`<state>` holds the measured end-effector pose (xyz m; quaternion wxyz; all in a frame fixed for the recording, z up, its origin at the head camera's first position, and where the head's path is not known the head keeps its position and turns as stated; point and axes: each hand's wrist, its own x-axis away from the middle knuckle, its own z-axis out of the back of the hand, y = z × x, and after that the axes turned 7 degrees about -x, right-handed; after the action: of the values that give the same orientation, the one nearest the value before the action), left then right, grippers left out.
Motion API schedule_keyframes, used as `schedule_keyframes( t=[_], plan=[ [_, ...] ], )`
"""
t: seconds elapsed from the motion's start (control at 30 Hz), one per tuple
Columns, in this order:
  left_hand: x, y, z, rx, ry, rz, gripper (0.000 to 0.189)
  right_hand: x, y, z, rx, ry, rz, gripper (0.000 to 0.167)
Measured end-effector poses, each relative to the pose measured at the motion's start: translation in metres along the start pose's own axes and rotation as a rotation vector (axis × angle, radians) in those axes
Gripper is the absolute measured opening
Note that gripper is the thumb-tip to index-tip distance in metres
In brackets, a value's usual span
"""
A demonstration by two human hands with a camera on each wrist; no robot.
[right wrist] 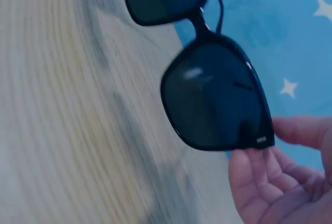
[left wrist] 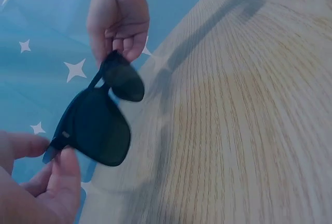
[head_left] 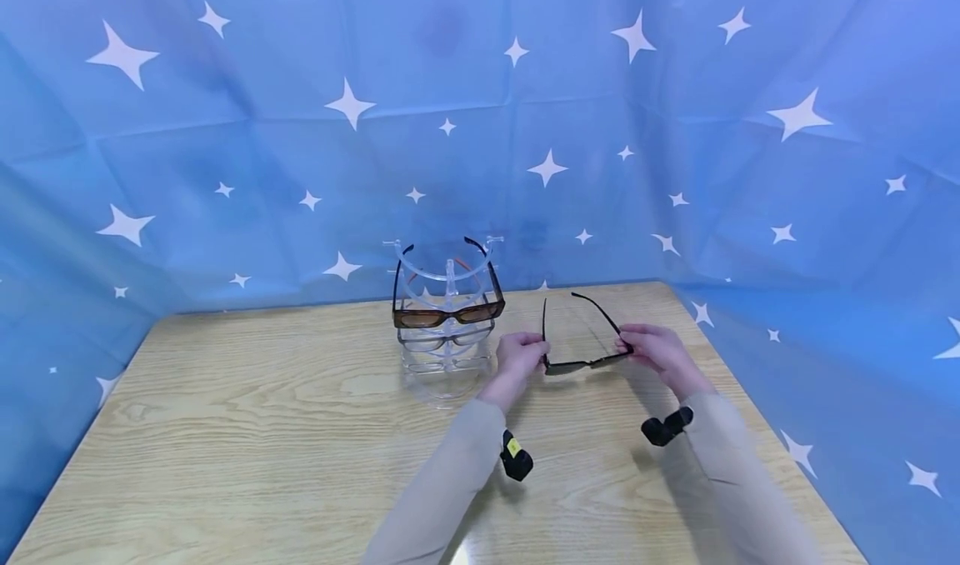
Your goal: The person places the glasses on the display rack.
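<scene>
Black sunglasses point(head_left: 567, 368) with dark lenses are held above the right part of the table, their temples unfolded and pointing away from me. My left hand point(head_left: 519, 357) pinches the left hinge corner between thumb and fingers. At the opposite corner, my right hand point(head_left: 657, 352) grips the frame the same way. Both dark lenses point(left wrist: 101, 125) show in the left wrist view, and the right wrist view has one lens point(right wrist: 215, 99) close up beside the right fingers. Left of the hands stands a clear display rack point(head_left: 450, 277) carrying brown sunglasses point(head_left: 450, 315) on its upper tier.
Lower on the rack sit thin-framed glasses point(head_left: 446, 340), with fainter clear tiers beneath. The wood-grain table point(head_left: 247, 415) extends to the left and front. A blue star-patterned cloth point(head_left: 442, 157) hangs behind and along both sides.
</scene>
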<state>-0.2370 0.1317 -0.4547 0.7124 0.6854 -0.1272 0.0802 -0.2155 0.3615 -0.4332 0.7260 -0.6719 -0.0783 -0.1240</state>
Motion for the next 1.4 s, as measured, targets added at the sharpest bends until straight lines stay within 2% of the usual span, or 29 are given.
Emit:
schedule_keyframes(
  t=[0.17, 0.33, 0.4, 0.53, 0.63, 0.8, 0.93, 1.07, 1.4],
  plan=[
    [0.007, -0.003, 0.009, 0.006, -0.118, 0.033, 0.025, 0.017, 0.001, 0.009, 0.015, -0.084, -0.004, 0.056],
    [0.015, -0.007, 0.018, 0.012, -0.243, 0.06, 0.029, 0.035, 0.005, 0.015, -0.029, -0.158, 0.006, 0.054],
    [0.019, -0.007, 0.022, 0.011, -0.291, 0.069, 0.031, 0.043, 0.008, 0.017, -0.056, -0.185, 0.017, 0.048],
    [0.03, -0.006, 0.028, 0.023, -0.356, 0.082, 0.032, 0.061, 0.012, 0.019, -0.128, -0.253, 0.038, 0.024],
    [0.038, -0.007, 0.033, 0.057, -0.395, 0.096, 0.034, 0.073, 0.016, 0.017, -0.177, -0.311, 0.053, 0.021],
    [0.051, -0.009, 0.044, 0.072, -0.447, 0.086, 0.038, 0.088, 0.018, 0.011, -0.205, -0.366, 0.042, 0.021],
    [0.06, -0.007, 0.052, 0.062, -0.469, 0.039, 0.036, 0.099, 0.017, 0.003, -0.183, -0.333, 0.033, 0.018],
    [0.071, -0.005, 0.06, 0.048, -0.478, 0.001, 0.036, 0.11, 0.018, -0.004, -0.182, -0.318, 0.042, 0.016],
    [0.096, 0.003, 0.083, 0.075, -0.468, -0.049, 0.03, 0.123, 0.013, -0.018, -0.225, -0.386, 0.124, 0.028]
  ],
)
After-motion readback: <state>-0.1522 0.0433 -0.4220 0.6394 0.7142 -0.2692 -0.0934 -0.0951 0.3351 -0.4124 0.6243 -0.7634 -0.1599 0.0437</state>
